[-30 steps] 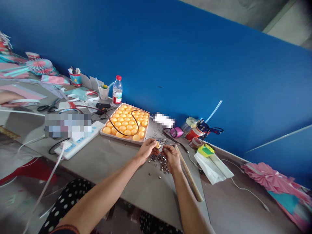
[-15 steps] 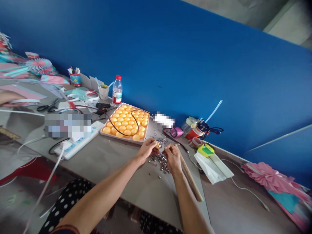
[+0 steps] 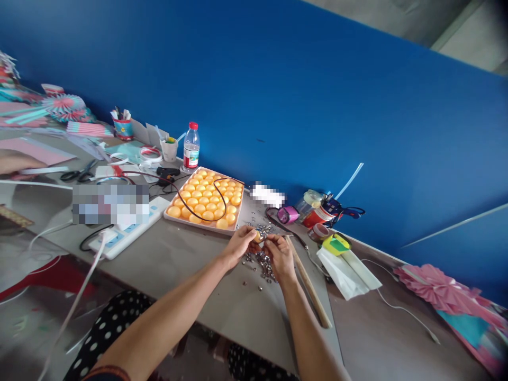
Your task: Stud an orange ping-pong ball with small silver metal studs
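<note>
Where both hands meet over the grey table [image 3: 186, 262], the left hand [image 3: 238, 244] pinches a small orange piece [image 3: 257, 236]. The right hand [image 3: 280, 255] has its fingertips drawn together against that piece, grasp unclear. Under the hands: loose silver beads [image 3: 265, 263]. Beyond the left hand: white tray [image 3: 198, 224] of orange balls [image 3: 207, 215]. Just right of the right hand: wooden stick [image 3: 309, 288].

One head-worn camera looks forward and down over a table [image 3: 190, 264], horizon tilted; the fingers [image 3: 246, 235] sit mid-frame, fairly near. Beyond the fingers a blue wall [image 3: 317, 106] fills the view; edges apparently blurred.
</note>
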`<state>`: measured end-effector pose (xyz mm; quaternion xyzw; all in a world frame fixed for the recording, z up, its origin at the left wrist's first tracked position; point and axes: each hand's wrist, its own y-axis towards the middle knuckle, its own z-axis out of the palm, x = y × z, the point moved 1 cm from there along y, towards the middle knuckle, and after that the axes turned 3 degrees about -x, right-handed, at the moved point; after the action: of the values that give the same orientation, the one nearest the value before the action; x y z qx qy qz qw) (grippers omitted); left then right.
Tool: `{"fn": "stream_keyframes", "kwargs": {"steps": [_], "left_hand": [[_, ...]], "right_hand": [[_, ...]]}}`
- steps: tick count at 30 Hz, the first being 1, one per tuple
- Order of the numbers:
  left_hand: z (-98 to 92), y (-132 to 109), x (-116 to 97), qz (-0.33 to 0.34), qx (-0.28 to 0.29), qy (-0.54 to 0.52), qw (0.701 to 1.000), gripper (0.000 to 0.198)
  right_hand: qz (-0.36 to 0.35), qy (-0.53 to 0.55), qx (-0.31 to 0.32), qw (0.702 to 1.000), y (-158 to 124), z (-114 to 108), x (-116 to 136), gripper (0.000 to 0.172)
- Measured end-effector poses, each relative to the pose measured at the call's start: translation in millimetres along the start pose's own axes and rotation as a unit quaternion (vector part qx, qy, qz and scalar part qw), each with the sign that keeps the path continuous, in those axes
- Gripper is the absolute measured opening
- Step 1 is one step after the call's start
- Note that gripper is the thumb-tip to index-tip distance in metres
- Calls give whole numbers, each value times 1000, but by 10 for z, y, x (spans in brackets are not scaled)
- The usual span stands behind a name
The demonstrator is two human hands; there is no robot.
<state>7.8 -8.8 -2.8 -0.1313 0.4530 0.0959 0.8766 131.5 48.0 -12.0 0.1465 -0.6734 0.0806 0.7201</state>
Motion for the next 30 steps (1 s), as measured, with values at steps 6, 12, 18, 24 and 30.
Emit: {"fn": "stream_keyframes", "kwargs": {"steps": [6,12,18,24,30], "left_hand": [[-12,7,5,1,-1,-1,1000,35],[-18,12,16,1,3,-6,1000,36],[-2,-8,-11,-4,1,1,1000,35],[-2,-10,-13,-4,0,6,1000,34],[2,-16,-27,-7,-4,6,1000,33]], "right_hand": [[23,17,6,1000,-4,-1,0,21],[24,18,5,1000,-6,-5,-12,21],[27,42,8,999,-6,0,-18,22],[27,45,10,999,-9,-1,-16,21],[26,38,10,999,-6,-11,-31,21]]}}
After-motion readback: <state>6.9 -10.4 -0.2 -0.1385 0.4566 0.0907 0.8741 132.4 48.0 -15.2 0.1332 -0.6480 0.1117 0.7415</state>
